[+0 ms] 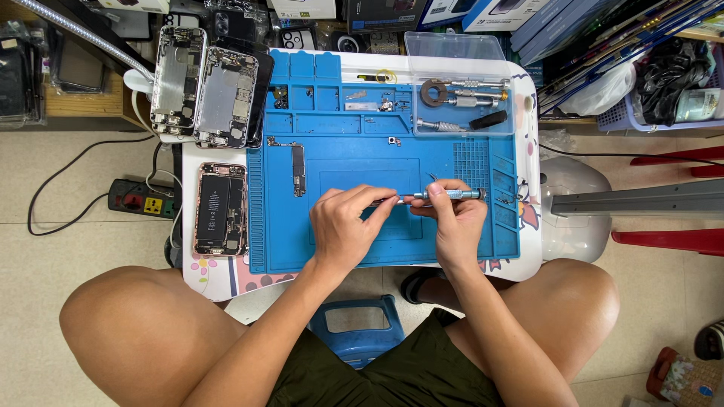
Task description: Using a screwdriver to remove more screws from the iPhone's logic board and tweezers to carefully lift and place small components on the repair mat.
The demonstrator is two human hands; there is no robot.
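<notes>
Right hand (457,215) grips screwdriver (445,195) handle, held level above blue mat (377,143); left hand (345,224) pinches tip end, steadying bit. Opened phone (221,209) left of mat, parts clear.

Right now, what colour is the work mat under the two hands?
The work mat is bright blue, seen clearly in the head view.

floor: pale tiles (68,264); furniture: small white table (528,113); blue stool (354,339); red chair legs (671,158)
</notes>
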